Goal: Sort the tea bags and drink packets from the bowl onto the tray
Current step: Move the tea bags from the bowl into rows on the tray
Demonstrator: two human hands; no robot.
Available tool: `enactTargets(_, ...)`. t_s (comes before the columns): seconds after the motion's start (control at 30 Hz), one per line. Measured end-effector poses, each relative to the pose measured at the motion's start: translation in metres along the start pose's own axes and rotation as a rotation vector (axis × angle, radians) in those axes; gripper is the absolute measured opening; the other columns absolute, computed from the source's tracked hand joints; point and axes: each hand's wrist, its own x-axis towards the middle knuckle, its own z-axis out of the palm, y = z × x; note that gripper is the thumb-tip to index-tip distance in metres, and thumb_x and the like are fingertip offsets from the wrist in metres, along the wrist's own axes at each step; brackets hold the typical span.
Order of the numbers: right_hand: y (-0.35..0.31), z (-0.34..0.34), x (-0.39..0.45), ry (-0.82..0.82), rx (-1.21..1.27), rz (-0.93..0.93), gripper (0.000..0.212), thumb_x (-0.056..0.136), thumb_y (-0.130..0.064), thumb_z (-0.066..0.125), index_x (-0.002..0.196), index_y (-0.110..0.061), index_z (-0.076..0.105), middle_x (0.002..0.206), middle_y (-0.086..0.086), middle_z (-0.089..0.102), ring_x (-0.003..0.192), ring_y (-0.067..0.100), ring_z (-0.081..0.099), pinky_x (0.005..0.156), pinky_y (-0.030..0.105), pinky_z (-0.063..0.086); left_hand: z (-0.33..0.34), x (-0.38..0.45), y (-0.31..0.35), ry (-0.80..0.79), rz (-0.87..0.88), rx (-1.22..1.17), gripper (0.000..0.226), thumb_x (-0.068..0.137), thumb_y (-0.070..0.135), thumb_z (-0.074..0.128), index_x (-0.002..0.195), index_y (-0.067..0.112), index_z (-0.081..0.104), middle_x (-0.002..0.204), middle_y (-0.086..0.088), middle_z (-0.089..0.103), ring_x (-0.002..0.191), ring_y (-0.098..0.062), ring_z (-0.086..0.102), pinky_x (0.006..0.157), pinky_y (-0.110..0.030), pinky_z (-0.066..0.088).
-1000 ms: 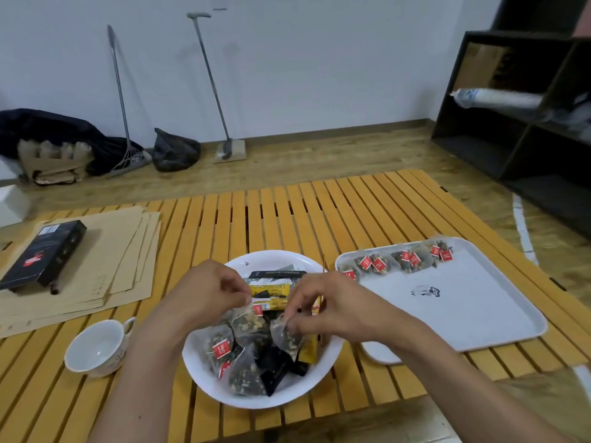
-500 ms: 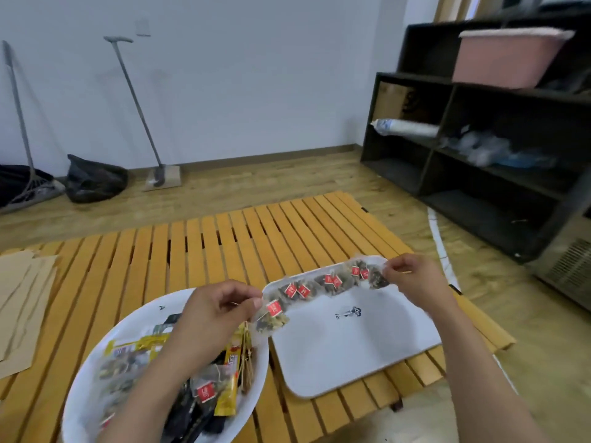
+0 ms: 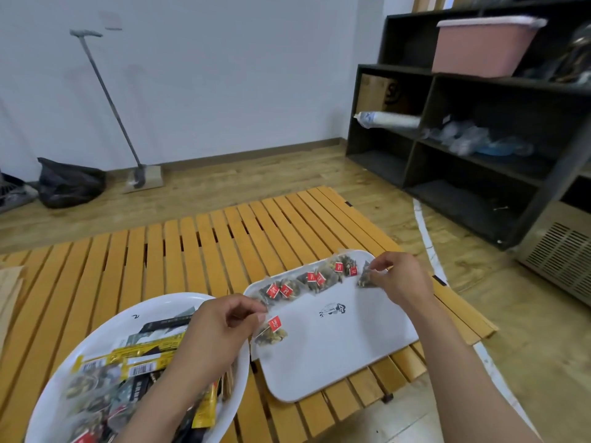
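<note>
A slatted wooden table (image 3: 204, 251) carried a round white bowl (image 3: 105, 327) at its near left and a white rectangular tray (image 3: 345, 356) with rounded corners at its near right edge, the two almost touching. The left hand (image 3: 220, 330) hung over the bowl's right rim, fingers curled, pinching the string of a tea bag (image 3: 271, 335) that lay on the tray's left part, its red tag (image 3: 274, 323) raised. The right hand (image 3: 399, 279) pinched another tea bag (image 3: 367, 278) at the tray's far right corner. Between them a row of mesh tea bags (image 3: 307, 281) with red tags ran along the tray's far edge. The left forearm covered part of the bowl, where yellow packets (image 3: 137, 362) with barcodes and black packets (image 3: 166, 322) lay heaped among more tea bags. A small dark logo (image 3: 332, 310) marked the tray's middle.

Beyond the table, on the wood floor, a long-handled tool (image 3: 108, 100) leaned against the white wall beside a black bag (image 3: 68, 183). A dark shelf unit (image 3: 479, 148) to the right held a pink bin (image 3: 483, 46), a sleeve of cups (image 3: 387, 119) and crumpled plastic (image 3: 470, 139).
</note>
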Motion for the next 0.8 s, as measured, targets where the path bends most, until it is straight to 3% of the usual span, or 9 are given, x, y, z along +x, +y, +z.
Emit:
enactTargets(0.13, -0.002, -0.002, 0.000, 0.183, 0.086, 0.031, 0.004, 0.083, -0.025, 0.074, 0.083, -0.023, 0.071, 0.075, -0.008, 0.070, 0.065, 0.014, 0.063, 0.054, 0.030, 0.052, -0.001, -0.003, 0.001, 0.009, -0.020, -0.029, 0.016, 0.091, 0.019, 0.074, 0.083, 0.032, 0.077, 0.077, 0.014, 0.076, 0.075, -0.002, 0.069, 0.067, -0.018, 0.048)
enactTargets(0.27, 0.001, 0.003, 0.000, 0.334, 0.082, 0.016, 0.006, 0.085, -0.018, 0.071, 0.083, -0.021, 0.067, 0.082, -0.005, 0.070, 0.063, 0.015, 0.062, 0.051, 0.026, 0.044, -0.002, -0.004, 0.001, 0.010, -0.021, -0.028, 0.014, 0.091, 0.020, 0.074, 0.083, 0.031, 0.077, 0.076, 0.012, 0.076, 0.075, -0.004, 0.070, 0.068, -0.021, 0.049)
enactTargets(0.37, 0.004, 0.018, -0.001, 0.183, 0.004, -0.036, 0.016, 0.076, -0.019, 0.081, 0.086, -0.022, 0.069, 0.095, 0.000, 0.069, 0.075, 0.017, 0.064, 0.062, 0.031, 0.054, -0.002, -0.003, 0.001, 0.008, -0.019, -0.028, 0.014, 0.090, 0.020, 0.075, 0.082, 0.032, 0.077, 0.076, 0.010, 0.076, 0.075, -0.006, 0.070, 0.069, -0.023, 0.051)
enactTargets(0.43, 0.001, 0.022, -0.004, 0.033, 0.030, -0.016, 0.026, 0.069, -0.028, 0.090, 0.084, -0.021, 0.070, 0.091, -0.001, 0.069, 0.079, 0.018, 0.066, 0.068, 0.032, 0.056, -0.002, -0.003, 0.002, 0.011, -0.018, -0.027, 0.015, 0.090, 0.020, 0.075, 0.082, 0.032, 0.077, 0.077, 0.010, 0.076, 0.075, -0.005, 0.070, 0.068, -0.022, 0.050)
enactTargets(0.57, -0.001, 0.011, -0.004, 0.005, 0.176, 0.087, 0.024, 0.069, -0.032, 0.090, 0.070, -0.019, 0.070, 0.075, -0.008, 0.071, 0.069, 0.011, 0.065, 0.056, 0.027, 0.050, -0.002, -0.004, 0.001, 0.012, -0.019, -0.033, 0.014, 0.090, 0.020, 0.075, 0.083, 0.031, 0.077, 0.077, 0.013, 0.076, 0.075, -0.003, 0.069, 0.066, -0.018, 0.047)
enactTargets(0.7, 0.003, -0.001, 0.000, 0.120, 0.179, 0.161, 0.033, 0.076, -0.040, 0.085, 0.092, -0.019, 0.064, 0.086, -0.003, 0.070, 0.075, 0.018, 0.065, 0.055, 0.027, 0.043, -0.004, -0.004, 0.001, 0.007, -0.018, -0.041, 0.015, 0.091, 0.019, 0.074, 0.082, 0.031, 0.077, 0.075, 0.012, 0.075, 0.072, -0.002, 0.068, 0.065, -0.016, 0.046)
enactTargets(0.8, 0.008, 0.003, 0.002, 0.073, 0.174, 0.180, 0.048, 0.081, -0.043, 0.080, 0.119, -0.019, 0.062, 0.095, -0.002, 0.068, 0.083, 0.020, 0.066, 0.055, 0.026, 0.041, -0.004, -0.005, 0.000, 0.009, -0.017, -0.033, 0.015, 0.090, 0.019, 0.075, 0.083, 0.031, 0.077, 0.077, 0.014, 0.075, 0.073, -0.002, 0.068, 0.066, -0.016, 0.047)
